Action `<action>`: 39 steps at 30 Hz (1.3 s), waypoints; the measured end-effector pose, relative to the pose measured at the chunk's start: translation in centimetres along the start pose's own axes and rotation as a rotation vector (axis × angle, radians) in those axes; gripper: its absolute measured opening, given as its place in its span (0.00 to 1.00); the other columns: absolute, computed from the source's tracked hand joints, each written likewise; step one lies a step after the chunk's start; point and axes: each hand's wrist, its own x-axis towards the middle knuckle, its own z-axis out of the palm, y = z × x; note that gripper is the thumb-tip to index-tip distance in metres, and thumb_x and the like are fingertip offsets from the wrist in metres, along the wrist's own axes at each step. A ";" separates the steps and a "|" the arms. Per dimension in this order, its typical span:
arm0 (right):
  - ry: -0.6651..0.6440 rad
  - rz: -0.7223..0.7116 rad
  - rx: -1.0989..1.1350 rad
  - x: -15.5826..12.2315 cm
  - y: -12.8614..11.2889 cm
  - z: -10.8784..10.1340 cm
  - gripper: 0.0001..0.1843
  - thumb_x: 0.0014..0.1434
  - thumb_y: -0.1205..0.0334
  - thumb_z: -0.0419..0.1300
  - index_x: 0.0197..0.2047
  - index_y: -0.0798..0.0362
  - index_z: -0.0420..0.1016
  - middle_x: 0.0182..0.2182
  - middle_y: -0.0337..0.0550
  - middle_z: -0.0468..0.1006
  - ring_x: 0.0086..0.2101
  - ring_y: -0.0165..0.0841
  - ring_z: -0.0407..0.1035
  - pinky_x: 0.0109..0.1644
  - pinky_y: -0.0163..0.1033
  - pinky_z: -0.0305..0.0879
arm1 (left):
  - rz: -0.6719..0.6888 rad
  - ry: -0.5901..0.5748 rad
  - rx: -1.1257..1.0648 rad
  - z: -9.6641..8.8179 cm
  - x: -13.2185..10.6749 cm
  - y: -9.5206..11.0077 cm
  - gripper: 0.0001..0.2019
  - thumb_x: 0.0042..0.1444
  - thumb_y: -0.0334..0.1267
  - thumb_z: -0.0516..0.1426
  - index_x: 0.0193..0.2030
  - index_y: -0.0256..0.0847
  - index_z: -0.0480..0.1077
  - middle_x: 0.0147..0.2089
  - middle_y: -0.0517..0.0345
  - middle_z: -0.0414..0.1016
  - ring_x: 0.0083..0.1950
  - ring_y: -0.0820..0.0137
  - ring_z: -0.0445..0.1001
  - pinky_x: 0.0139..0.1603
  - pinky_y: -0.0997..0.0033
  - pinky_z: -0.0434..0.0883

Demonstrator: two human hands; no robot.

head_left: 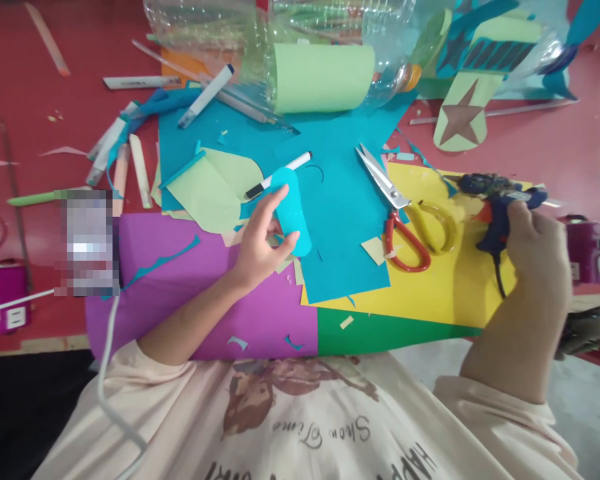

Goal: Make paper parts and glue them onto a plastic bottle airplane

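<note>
My left hand [265, 237] grips a rounded piece of bright blue paper [294, 212] between thumb and fingers, above the blue sheet [347, 233]. Just behind that piece lies a black-and-white marker [280, 175]. Over at the right, my right hand [537, 243] is closed on a dark blue hot glue gun [495, 223], whose nozzle end points left and whose cord hangs down. Scissors [394, 197] with one red and one yellow handle rest spread apart between my hands. A pale green paper cutout [215, 190] lies left of the marker.
Clear plastic bottles stand along the back, one wrapped in pale green paper [323, 79]. A paper piece with a brown star [461, 113] is at the back right. Several markers [206, 97] lie at the left, near a phone [90, 243] with a white cable. Purple power strips sit at both sides.
</note>
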 end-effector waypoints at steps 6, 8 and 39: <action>0.344 -0.003 -0.308 -1.6 -5.3 0.0 0.22 0.51 0.76 0.59 0.16 0.47 0.54 0.14 0.32 0.55 0.18 0.26 0.51 0.29 0.45 0.49 | -0.064 0.071 -0.004 -0.3 0.2 -0.7 0.31 0.62 0.53 0.54 0.69 0.56 0.47 0.69 0.46 0.56 0.41 0.72 0.75 0.39 0.71 0.79; 0.139 -0.172 -0.143 -3.2 -7.2 2.5 0.14 0.53 0.72 0.58 0.22 0.49 0.61 0.21 0.41 0.68 0.23 0.29 0.60 0.30 0.44 0.56 | -0.065 0.076 -0.001 -0.3 0.2 -0.6 0.31 0.62 0.53 0.54 0.69 0.56 0.47 0.69 0.46 0.56 0.40 0.73 0.75 0.38 0.71 0.79; -0.573 -1.074 -0.257 -3.7 -15.1 15.8 0.15 0.63 0.61 0.53 0.52 0.55 0.68 0.51 0.55 0.71 0.53 0.51 0.63 0.58 0.60 0.59 | 0.019 0.087 0.042 -1.1 1.3 -1.6 0.33 0.62 0.51 0.54 0.70 0.57 0.44 0.72 0.49 0.53 0.48 0.66 0.78 0.39 0.72 0.79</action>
